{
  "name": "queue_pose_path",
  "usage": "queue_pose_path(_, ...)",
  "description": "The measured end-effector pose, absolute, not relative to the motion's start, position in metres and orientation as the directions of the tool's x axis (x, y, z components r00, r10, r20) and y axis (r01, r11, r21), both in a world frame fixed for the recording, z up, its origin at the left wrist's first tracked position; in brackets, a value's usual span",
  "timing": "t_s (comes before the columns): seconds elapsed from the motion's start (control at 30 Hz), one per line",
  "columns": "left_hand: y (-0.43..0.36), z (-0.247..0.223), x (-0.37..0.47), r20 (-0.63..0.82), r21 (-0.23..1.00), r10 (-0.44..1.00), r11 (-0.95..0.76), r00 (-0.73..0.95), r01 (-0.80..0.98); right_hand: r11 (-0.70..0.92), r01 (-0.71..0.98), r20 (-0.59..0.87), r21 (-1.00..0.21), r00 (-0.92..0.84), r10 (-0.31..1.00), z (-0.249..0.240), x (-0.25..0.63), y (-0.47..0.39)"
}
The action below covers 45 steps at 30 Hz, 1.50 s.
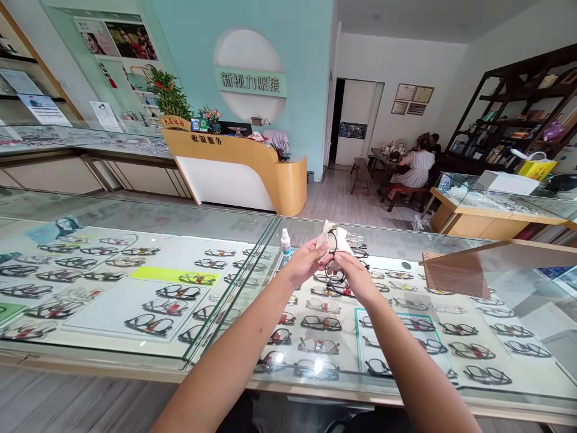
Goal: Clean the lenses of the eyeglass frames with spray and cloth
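My left hand [307, 262] and my right hand [354, 275] meet above the glass display counter [252, 225]. Between them is a pair of dark-rimmed eyeglasses [334, 275], tilted so that one lens sits above the other. A cream cloth [343, 239] is bunched around the upper lens. The fingers of my left hand close on the cloth at that lens. My right hand grips the eyeglasses near the middle of the frame, its fingers against the cloth too. Some fingertips are hidden behind the cloth. A small white spray bottle [285, 243] stands upright just left of my hands.
Rows of eyeglasses [321, 323] lie under the counter's glass. A brown ribbed panel [455, 273] is at the right. Beyond stand a wood-edged cashier desk [288, 186] and another display case [491, 210] with a white box [511, 182]. People [417, 165] sit at a far table.
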<state>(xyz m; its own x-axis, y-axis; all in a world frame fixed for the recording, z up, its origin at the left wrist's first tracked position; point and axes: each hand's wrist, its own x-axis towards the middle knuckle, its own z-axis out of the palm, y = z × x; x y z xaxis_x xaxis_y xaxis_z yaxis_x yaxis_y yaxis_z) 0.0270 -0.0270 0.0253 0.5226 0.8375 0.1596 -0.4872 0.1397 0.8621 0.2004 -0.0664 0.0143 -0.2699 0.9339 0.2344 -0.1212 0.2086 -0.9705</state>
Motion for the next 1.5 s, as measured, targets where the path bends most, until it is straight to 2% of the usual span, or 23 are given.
queue_pose_path(0.1,-0.026,0.028,0.022,0.164,0.851,0.828,0.156,0.536,-0.502,0.188,-0.163,0.232,-0.968,-0.311,0.922,0.02,0.203,-0.068)
queue_pose_path(0.23,-0.023,0.031,0.017,0.194,0.798,0.854,0.149,0.483,-0.584,0.24,-0.12,0.265,-0.963,-0.286,0.921,0.026,0.203,-0.071)
queue_pose_path(0.4,-0.026,0.031,0.019,0.185,0.754,0.851,0.198,0.492,-0.627,0.224,-0.124,0.251,-0.967,-0.279,0.927,0.02,0.202,-0.067)
queue_pose_path(0.57,-0.03,0.03,0.024,0.125,0.831,0.847,0.196,0.517,-0.521,0.216,-0.131,0.246,-0.968,-0.294,0.924,0.014,0.201,-0.065)
queue_pose_path(0.67,-0.029,0.033,0.023,0.151,0.883,0.818,0.14,0.555,-0.448,0.165,-0.178,0.218,-0.97,-0.343,0.914,0.016,0.201,-0.067)
queue_pose_path(0.77,-0.029,0.034,0.022,0.167,0.911,0.817,0.085,0.551,-0.403,0.151,-0.151,0.198,-0.977,-0.378,0.904,0.021,0.202,-0.07)
queue_pose_path(0.97,-0.03,0.02,0.036,0.123,0.934,0.922,0.017,0.367,-0.357,0.22,0.019,0.192,-0.975,-0.421,0.887,0.022,0.201,-0.072)
queue_pose_path(1.1,-0.03,0.014,0.044,0.092,0.916,0.965,0.016,0.248,-0.401,0.24,0.08,0.194,-0.967,-0.379,0.905,0.017,0.198,-0.07)
queue_pose_path(1.37,-0.033,0.026,0.034,0.189,0.864,0.86,0.084,0.474,-0.497,0.206,-0.123,0.236,-0.971,-0.346,0.908,0.027,0.204,-0.069)
queue_pose_path(1.5,-0.032,0.021,0.037,0.181,0.892,0.891,0.03,0.416,-0.451,0.204,-0.085,0.221,-0.975,-0.393,0.892,0.028,0.203,-0.07)
